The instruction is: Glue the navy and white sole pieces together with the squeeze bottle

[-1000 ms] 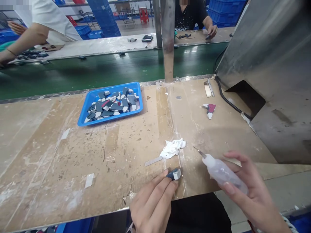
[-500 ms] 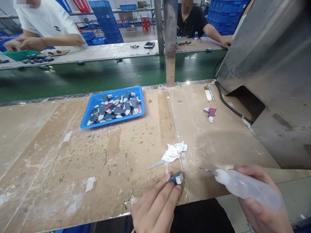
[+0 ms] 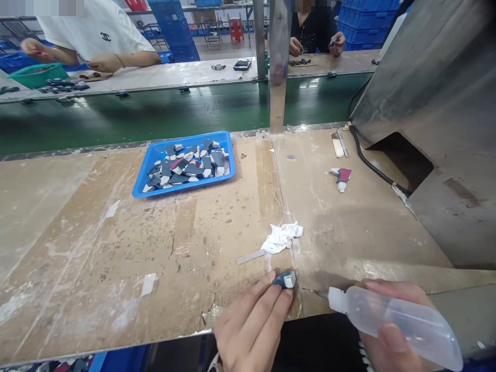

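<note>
My left hand [image 3: 248, 323] presses a small dark blue-grey part with a white end [image 3: 287, 279] against the table near its front edge, fingers closed along it. Part of that piece is hidden under the fingertips. A translucent squeeze bottle [image 3: 411, 320] with a thin needle tip lies tilted in my right hand [image 3: 393, 341], thumb and fingers wrapped round it. Its needle points left, a short way right of the part and apart from it. Just beyond the part are a crumpled white cloth [image 3: 282, 237] and a flat metal strip [image 3: 250, 257] touching it.
A blue tray [image 3: 136, 192] of similar parts stands at the back left. A maroon and white piece [image 3: 343, 177] lies at the right, near a cable [image 3: 366, 160] and a metal housing [image 3: 434, 103]. Beyond runs a green conveyor [image 3: 217, 108], with two people working across it.
The squeeze bottle has come left and tipped flatter, bringing its needle nearer the part. My left hand still holds the part in place. The view has shifted slightly, and the people opposite have moved their hands.
</note>
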`<state>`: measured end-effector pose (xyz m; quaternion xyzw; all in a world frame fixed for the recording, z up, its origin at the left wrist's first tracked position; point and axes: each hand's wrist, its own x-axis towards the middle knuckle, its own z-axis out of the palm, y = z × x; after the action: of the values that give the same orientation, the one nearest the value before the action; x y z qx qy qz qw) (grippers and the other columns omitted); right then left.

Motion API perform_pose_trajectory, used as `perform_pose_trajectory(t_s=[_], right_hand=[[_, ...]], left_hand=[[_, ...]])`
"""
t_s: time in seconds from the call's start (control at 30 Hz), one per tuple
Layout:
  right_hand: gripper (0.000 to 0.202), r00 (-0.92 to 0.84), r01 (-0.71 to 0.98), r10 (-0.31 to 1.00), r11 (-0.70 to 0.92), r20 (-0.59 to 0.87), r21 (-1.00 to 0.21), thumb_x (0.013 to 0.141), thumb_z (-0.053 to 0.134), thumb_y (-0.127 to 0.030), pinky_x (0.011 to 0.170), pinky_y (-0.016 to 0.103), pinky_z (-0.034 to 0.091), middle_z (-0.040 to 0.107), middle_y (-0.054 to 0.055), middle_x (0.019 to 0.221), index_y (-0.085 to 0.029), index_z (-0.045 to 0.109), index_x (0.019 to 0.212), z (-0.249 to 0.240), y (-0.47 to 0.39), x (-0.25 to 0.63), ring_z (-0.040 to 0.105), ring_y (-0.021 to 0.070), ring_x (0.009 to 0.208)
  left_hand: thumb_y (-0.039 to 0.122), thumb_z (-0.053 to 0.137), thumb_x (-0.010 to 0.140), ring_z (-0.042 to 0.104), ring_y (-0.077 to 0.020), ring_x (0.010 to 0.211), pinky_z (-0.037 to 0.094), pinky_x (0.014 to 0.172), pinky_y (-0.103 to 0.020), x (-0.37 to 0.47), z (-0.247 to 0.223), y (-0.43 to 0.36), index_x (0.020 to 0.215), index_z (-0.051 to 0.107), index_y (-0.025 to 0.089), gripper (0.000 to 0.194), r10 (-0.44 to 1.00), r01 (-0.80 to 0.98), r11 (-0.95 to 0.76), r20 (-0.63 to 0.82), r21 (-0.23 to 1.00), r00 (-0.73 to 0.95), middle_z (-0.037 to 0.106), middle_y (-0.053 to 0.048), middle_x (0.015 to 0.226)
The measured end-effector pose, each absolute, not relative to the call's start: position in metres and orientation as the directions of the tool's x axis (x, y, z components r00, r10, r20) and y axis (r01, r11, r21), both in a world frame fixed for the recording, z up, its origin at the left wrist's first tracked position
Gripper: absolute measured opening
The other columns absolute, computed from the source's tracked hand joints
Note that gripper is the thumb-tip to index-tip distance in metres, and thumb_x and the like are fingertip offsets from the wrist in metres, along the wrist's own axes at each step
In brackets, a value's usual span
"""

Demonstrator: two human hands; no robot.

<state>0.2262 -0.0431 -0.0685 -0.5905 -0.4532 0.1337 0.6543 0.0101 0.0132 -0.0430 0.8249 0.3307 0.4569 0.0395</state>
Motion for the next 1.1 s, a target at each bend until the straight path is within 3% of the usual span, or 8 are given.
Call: perform_pose_trajectory(t_s=[0.1,0.43,0.8,1.1], right_hand=[[0.024,0.483,0.411,0.715,0.325,0.506,-0.852,0.084,0.065,-0.043,0.039,0.027,0.051,0.069,0.004,0.067,-0.022,0.074,0.09,-0.067,-0.038,0.221,0.065,0.0188,0.053],[0.025,0.311,0.659,0.747,0.276,0.587,-0.7,0.091,0.065,-0.045,0.048,0.028,0.056,0.071,0.004,0.073,-0.021,0.07,0.093,-0.05,-0.037,0.221,0.067,0.0188,0.059],[0.034,0.281,0.703,0.714,0.302,0.641,-0.644,0.085,0.07,-0.053,0.042,0.029,0.054,0.07,0.004,0.072,-0.02,0.069,0.091,-0.045,-0.03,0.215,0.066,0.0185,0.055],[0.029,0.261,0.683,0.714,0.339,0.649,-0.647,0.086,0.07,-0.048,0.05,0.024,0.058,0.072,0.003,0.077,-0.021,0.069,0.096,-0.047,-0.032,0.216,0.069,0.0165,0.063]], left_hand=[[-0.006,0.067,0.086,0.07,-0.0236,0.113,0.059,0.095,-0.033,0.009,-0.043,0.015,0.105,0.075,0.005,0.024,0.567,0.494,-0.793,0.728,0.356,0.386,0.077,-0.01,0.107],[-0.004,0.064,0.087,0.069,-0.0268,0.116,0.06,0.096,-0.036,0.002,-0.043,0.013,0.115,0.072,0.009,0.031,0.582,0.498,-0.792,0.681,0.353,0.444,0.077,-0.01,0.111],[-0.003,0.063,0.088,0.067,-0.0259,0.121,0.059,0.095,-0.033,0.001,-0.041,0.015,0.115,0.071,0.007,0.03,0.564,0.492,-0.807,0.672,0.326,0.48,0.076,-0.01,0.111],[-0.006,0.063,0.088,0.061,-0.0247,0.13,0.055,0.1,-0.034,0.0,-0.036,0.014,0.116,0.071,0.005,0.032,0.574,0.499,-0.804,0.643,0.325,0.507,0.076,-0.011,0.112]])
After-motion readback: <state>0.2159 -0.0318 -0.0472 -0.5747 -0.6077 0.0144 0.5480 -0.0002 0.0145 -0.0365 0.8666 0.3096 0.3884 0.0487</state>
